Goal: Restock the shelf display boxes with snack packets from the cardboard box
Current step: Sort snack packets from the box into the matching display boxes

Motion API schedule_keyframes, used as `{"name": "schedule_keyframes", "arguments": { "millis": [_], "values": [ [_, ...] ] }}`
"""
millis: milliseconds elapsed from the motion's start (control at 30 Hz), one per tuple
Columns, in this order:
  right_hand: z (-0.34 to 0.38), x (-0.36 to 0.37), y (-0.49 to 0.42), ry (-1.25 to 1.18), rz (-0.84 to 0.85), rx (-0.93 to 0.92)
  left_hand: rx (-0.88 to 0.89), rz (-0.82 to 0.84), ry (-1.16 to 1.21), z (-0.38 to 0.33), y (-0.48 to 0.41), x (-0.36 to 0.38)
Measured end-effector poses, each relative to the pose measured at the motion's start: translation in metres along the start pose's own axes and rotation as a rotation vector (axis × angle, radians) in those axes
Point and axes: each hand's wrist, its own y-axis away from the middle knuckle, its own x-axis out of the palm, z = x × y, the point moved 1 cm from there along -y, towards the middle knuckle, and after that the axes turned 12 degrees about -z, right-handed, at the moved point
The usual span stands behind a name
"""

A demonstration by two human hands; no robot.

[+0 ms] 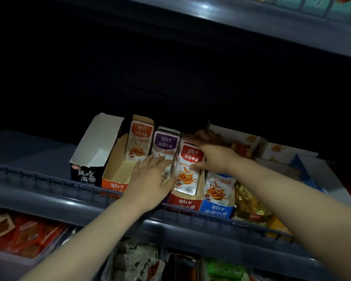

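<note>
Shelf: dark, with a railed front edge; a row of display boxes stands behind the rail.
Red box: in the middle of the row, between the purple packets and the blue box.
Red packets: a stack standing upright in the red box, faces to the front, leaning back a little.
Right grip: closed on the top of the red packets, thumb on the front face, fingers curled over the upper edge behind.
Left grip: open, fingers straight, flat against the purple packets and touching the left side of the red stack.
Purple packets: upright, just left of the red ones, their lower half hidden by the left grip.
Orange box: left of the purple packets, with orange packets standing at its back.
Black box: at the left end, touching the orange box, its white inside showing.
Blue box: right of the red box, holding blue packets.
Gold packets: just right of the blue box.
Lower shelf: red packets in a tray at the left, dim.
</note>
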Motion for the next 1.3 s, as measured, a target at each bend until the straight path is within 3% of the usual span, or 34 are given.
{"name": "schedule_keyframes", "arguments": {
  "millis": [300, 400, 500, 633, 733, 833, 900, 1067, 1300],
  "values": [
    [0.027, -0.053, 0.081, -0.22, -0.222, 0.077, 0.077, -0.247, 0.29, -0.03, 0.078, -0.021],
    [0.042, -0.051, 0.147, -0.297, -0.291, 0.023, 0.098, -0.185, 0.311, -0.039, 0.123, -0.013],
    [0.061, -0.023, 0.222, -0.376, -0.257, 0.064, 0.129, -0.035, 0.291, -0.034, 0.175, 0.014],
    [0.087, 0.047, 0.311, -0.454, -0.063, 0.132, 0.031, 0.294, 0.163, -0.014, 0.243, 0.054],
    [0.095, 0.108, 0.365, -0.531, 0.204, 0.206, -0.147, 0.531, 0.036, 0.015, 0.291, 0.089],
    [0.097, 0.172, 0.407, -0.601, 0.492, 0.395, -0.346, 0.698, 0.027, 0.041, 0.332, 0.118],
    [0.099, 0.206, 0.425, -0.67, 0.624, 0.563, -0.462, 0.734, 0.037, 0.057, 0.35, 0.132],
    [0.111, 0.27, 0.449, -0.89, 0.679, 1.029, -0.625, 0.801, 0.086, 0.099, 0.378, 0.168],
    [0.132, 0.337, 0.445, -0.97, 0.789, 1.143, -0.859, 0.843, 0.238, 0.115, 0.392, 0.21]
  ]
}}
